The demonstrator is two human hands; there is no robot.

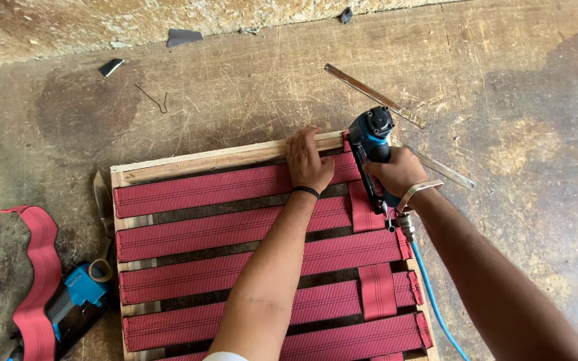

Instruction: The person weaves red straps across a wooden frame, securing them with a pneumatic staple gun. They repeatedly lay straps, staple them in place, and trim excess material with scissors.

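A wooden frame (202, 160) lies on the worn workbench, strung with several red webbing straps (202, 190) running across it and one vertical strap (376, 291) woven through them at the right. My left hand (308, 160) presses flat on the top strap near the frame's far rail. My right hand (396, 172) grips a blue pneumatic staple gun (371, 130), its nose down at the frame's far right corner. A blue air hose (433, 301) trails from the gun toward me.
A long metal ruler (372, 95) lies beyond the frame. At the left sit a loose red webbing roll end (38, 267), a second blue tool (78, 294) and scissors (102, 214). Small scraps and a bent wire (154, 99) dot the far bench.
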